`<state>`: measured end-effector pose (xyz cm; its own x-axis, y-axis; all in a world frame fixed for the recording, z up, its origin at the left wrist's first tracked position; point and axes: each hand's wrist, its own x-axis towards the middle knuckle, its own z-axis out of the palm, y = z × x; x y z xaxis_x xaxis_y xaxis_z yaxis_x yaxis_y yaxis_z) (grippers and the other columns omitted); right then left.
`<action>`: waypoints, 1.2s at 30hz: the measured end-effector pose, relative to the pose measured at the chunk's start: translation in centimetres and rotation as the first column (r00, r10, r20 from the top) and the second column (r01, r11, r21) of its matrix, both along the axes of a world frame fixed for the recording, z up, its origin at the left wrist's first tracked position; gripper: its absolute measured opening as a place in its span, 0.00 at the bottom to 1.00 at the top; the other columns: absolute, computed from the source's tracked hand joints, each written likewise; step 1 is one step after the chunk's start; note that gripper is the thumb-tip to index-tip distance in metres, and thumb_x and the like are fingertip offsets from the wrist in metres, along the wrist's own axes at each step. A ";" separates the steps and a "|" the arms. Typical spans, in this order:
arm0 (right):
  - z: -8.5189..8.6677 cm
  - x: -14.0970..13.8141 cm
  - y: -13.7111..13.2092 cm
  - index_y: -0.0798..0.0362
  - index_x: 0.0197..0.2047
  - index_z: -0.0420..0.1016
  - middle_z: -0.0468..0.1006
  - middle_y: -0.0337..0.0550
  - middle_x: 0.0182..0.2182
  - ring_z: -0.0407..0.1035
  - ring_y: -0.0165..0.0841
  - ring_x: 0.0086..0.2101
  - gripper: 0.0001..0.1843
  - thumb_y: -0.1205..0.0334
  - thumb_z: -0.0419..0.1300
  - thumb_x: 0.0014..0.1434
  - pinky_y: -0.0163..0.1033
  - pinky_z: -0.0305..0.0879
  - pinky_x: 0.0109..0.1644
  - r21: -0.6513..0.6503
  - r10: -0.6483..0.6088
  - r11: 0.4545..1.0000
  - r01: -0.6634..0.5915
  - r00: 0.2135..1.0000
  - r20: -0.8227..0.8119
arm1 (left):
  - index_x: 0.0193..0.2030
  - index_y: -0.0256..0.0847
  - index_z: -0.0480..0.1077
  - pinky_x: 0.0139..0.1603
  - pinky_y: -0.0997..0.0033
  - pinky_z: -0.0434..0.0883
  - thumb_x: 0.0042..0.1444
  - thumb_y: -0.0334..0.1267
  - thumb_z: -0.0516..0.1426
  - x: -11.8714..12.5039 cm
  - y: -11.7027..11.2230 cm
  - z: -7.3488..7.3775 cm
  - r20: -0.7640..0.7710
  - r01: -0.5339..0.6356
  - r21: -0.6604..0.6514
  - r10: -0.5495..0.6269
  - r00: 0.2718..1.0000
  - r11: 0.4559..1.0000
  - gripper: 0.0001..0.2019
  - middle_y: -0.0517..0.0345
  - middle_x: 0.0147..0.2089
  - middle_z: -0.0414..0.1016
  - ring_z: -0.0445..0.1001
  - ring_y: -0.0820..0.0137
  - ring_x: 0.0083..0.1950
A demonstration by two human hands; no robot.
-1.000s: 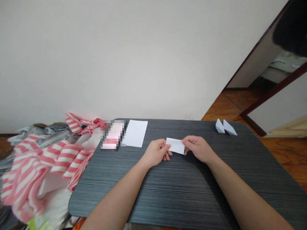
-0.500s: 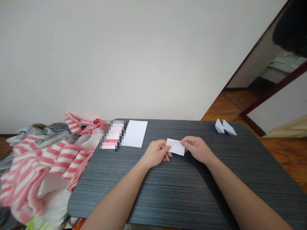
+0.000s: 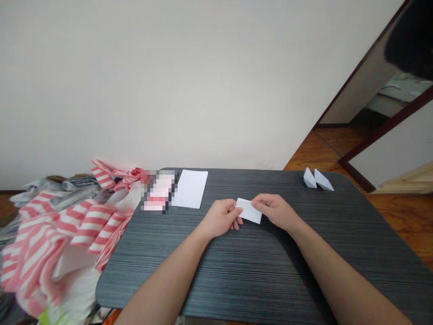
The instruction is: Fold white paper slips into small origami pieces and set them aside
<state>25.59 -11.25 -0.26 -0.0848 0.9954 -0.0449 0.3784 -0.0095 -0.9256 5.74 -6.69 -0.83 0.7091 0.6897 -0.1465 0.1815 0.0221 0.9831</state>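
Between my two hands is a small white piece of folded paper [image 3: 249, 212], a little tilted, over the middle of the dark table [image 3: 230, 271]. My left hand [image 3: 222, 217] pinches its left end, thumb on top and fingers curled beneath. At the upper right corner, my right hand [image 3: 274, 210] grips it between thumb and fingers. Whether the paper touches the tabletop I cannot tell. Beyond my left hand lies a stack of white paper [image 3: 192, 188]. Two folded paper shapes [image 3: 309, 178] with pointed ends sit close together at the far right.
A blurred-out pinkish rectangular object [image 3: 158, 192] lies left of the paper stack. Red-and-white striped cloth [image 3: 43, 234] is heaped beside the table's left edge. A pale wall [image 3: 189, 85] rises behind, with a wooden floor [image 3: 402, 216] at the right.
The folded paper has shifted slightly right and down, with a little more slant. My right hand's grip has moved along its top edge toward the left.
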 end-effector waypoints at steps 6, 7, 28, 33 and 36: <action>-0.1 -0.4 0.0 0.55 0.31 0.75 0.73 0.39 0.23 0.64 0.30 0.25 0.14 0.54 0.54 0.57 0.33 0.58 0.28 -0.029 0.041 0.999 -0.041 0.999 -0.002 | 0.29 0.35 0.64 0.19 0.80 0.63 0.58 0.44 0.49 0.0 -0.1 -0.1 -0.043 0.043 0.081 -0.039 0.998 0.996 0.14 0.54 0.27 0.74 0.70 0.77 0.21; -0.1 -0.4 0.0 0.55 0.31 0.75 0.73 0.39 0.23 0.63 0.30 0.25 0.14 0.54 0.54 0.57 0.33 0.58 0.27 -0.029 0.034 0.999 -0.034 0.999 0.004 | 0.29 0.35 0.64 0.19 0.80 0.62 0.58 0.44 0.49 0.0 -0.1 -0.1 -0.047 0.048 0.086 -0.044 0.998 0.995 0.14 0.54 0.27 0.74 0.70 0.77 0.21; 0.0 -1.0 0.1 0.56 0.35 0.76 0.75 0.42 0.26 0.65 0.29 0.25 0.14 0.55 0.54 0.58 0.32 0.59 0.26 -0.062 0.094 0.993 -0.096 0.995 -0.024 | 0.30 0.35 0.65 0.22 0.79 0.64 0.57 0.42 0.49 0.0 -0.3 0.3 -0.106 0.133 0.098 -0.123 0.987 0.986 0.12 0.54 0.28 0.75 0.69 0.77 0.22; 0.1 -1.1 0.0 0.57 0.31 0.75 0.73 0.41 0.23 0.64 0.28 0.23 0.16 0.54 0.54 0.58 0.31 0.58 0.24 -0.078 0.083 0.993 -0.083 0.997 -0.009 | 0.29 0.35 0.65 0.22 0.80 0.64 0.57 0.42 0.49 -0.1 -0.3 0.4 -0.128 0.148 0.134 -0.131 0.983 0.980 0.13 0.53 0.28 0.76 0.70 0.76 0.23; 0.0 -1.2 0.1 0.57 0.30 0.75 0.73 0.41 0.23 0.65 0.28 0.23 0.15 0.54 0.55 0.58 0.31 0.58 0.24 -0.075 0.066 0.995 -0.067 0.998 -0.024 | 0.29 0.35 0.65 0.22 0.80 0.64 0.57 0.42 0.49 0.0 -0.3 0.3 -0.126 0.153 0.139 -0.136 0.983 0.978 0.13 0.53 0.28 0.76 0.70 0.76 0.23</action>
<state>24.38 -11.16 -0.21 -0.1526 0.9813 -0.1171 0.3603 -0.0551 -0.9312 5.70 -6.95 -0.48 0.7870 0.6014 -0.1377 0.2848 -0.1562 0.9458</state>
